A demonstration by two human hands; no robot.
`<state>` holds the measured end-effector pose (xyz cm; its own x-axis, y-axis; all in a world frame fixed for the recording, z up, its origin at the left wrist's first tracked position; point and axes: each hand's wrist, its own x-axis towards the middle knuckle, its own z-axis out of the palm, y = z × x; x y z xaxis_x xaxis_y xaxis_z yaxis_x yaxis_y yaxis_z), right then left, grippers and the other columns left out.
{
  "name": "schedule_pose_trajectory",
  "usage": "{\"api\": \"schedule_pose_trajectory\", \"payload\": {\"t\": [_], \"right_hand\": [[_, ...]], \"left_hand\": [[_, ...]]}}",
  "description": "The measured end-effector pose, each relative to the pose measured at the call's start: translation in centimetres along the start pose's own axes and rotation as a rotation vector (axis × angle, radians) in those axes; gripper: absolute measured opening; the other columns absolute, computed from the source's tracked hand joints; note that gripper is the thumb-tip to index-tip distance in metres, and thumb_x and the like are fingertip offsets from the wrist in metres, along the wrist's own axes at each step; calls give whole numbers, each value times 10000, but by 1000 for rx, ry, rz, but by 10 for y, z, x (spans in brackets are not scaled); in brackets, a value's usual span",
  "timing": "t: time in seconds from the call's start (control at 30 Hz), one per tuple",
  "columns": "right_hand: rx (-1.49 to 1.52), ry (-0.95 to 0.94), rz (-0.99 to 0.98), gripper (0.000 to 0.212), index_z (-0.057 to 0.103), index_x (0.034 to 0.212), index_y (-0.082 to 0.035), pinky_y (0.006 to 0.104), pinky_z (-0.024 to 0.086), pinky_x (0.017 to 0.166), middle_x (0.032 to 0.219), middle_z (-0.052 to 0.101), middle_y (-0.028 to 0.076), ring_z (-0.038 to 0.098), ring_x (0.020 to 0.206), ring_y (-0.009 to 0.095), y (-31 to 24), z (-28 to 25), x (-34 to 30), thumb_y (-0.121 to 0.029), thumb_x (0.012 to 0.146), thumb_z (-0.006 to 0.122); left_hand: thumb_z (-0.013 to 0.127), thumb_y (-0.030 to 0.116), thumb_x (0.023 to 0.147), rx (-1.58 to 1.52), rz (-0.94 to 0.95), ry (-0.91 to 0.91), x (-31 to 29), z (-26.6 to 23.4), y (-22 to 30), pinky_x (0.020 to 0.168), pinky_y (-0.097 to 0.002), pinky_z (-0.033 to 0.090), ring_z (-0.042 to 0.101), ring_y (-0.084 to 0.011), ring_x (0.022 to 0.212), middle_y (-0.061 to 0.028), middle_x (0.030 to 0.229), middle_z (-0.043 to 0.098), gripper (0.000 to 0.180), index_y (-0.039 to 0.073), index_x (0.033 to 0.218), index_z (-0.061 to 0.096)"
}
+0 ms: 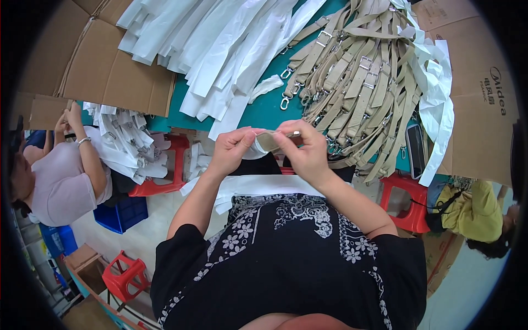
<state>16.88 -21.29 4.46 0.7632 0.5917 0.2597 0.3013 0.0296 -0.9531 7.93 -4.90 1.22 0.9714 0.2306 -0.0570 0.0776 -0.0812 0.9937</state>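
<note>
A short curved stretch of beige strap (268, 141) shows between my two hands, in front of my chest, with white paper (254, 151) against its lower side. My left hand (232, 149) is closed on the left end, thumb on top, where paper and strap meet. The strap's right end is pinched in my right hand (304, 153), and a small metal piece shows by those fingers. More white paper strips (264, 187) lie across my lap. Just beyond my right hand is a big heap of beige straps (357, 82) with metal buckles and snap hooks.
Long white paper strips (220, 49) cover the green table (179, 99). Cardboard boxes (121, 60) stand at left and right. A dark phone-like device (415, 151) lies by the heap. Co-workers sit left (66, 187) and right (476, 212). Red stools (126, 278) stand around.
</note>
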Motion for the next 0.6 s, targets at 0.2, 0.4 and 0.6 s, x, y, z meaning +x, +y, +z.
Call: {"api": "schedule_pose_trajectory", "payload": {"t": [0.2,0.4,0.6], "right_hand": [[391,-96,429,199,544,913,-24,232,484,607,858,577,46,581,719,96,27,21,-17,-206,848,594],[701,-179,690,174,481,961,-57,265,508,652,881,551,47,574,752,124,11,5,-32,-221,904,500],[705,507,565,192,522,949,-71,311,465,702,795,571,31,569,734,145,-11,-162,-87,-215,932,396]], "left_hand": [[518,184,894,-107,227,126,-2,14,-13,723,-240,430,538,-118,792,-73,955,594,227,23,1002,637],[640,398,765,-26,152,13,-11,13,-17,678,-247,435,548,-135,750,-71,928,583,469,24,1046,613],[541,587,727,725,40,-574,-19,-29,-35,491,-353,402,551,-293,528,-133,538,525,546,49,659,606]]}}
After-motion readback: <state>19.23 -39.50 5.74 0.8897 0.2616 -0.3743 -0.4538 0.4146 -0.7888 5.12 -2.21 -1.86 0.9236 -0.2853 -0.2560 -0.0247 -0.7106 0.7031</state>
